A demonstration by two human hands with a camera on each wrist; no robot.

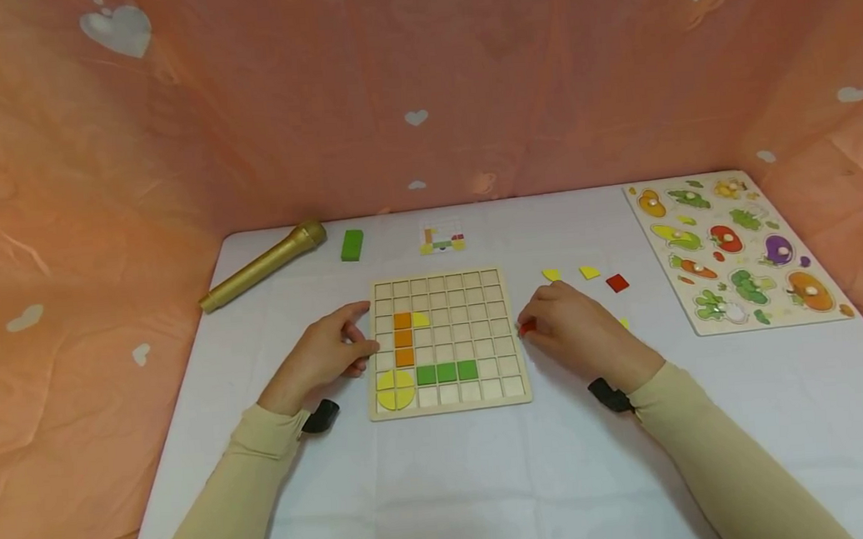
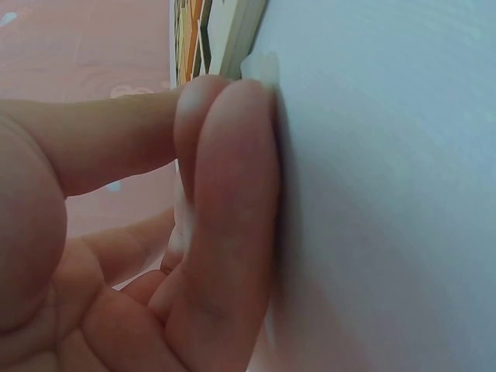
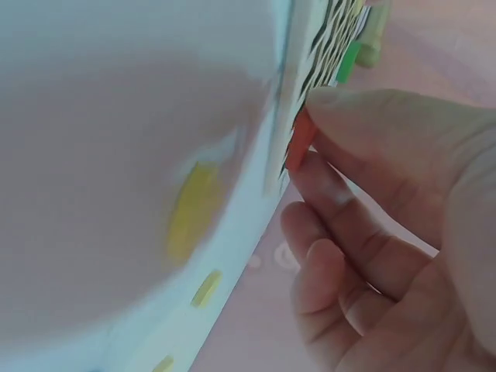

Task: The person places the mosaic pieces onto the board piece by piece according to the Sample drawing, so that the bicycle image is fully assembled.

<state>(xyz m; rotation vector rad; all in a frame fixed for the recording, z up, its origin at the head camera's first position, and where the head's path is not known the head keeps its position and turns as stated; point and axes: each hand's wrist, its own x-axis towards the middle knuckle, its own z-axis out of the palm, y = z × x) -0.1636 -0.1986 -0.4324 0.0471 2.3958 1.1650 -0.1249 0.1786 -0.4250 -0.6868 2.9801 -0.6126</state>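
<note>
The left hand (image 1: 335, 343), loosely bent, touches the board (image 1: 452, 408) lying between the hands; the right hand (image 1: 567, 327) pinches a red tile (image 3: 301, 139) at its opposite edge. A nudge from either might jolt the laid green tiles (image 1: 446, 372); a weak pinch might drop the red one.

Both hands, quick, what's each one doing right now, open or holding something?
Left hand: open, at the left edge of the square pale wooden grid board.
Right hand: closed, pinching a small flat red tile.
</note>
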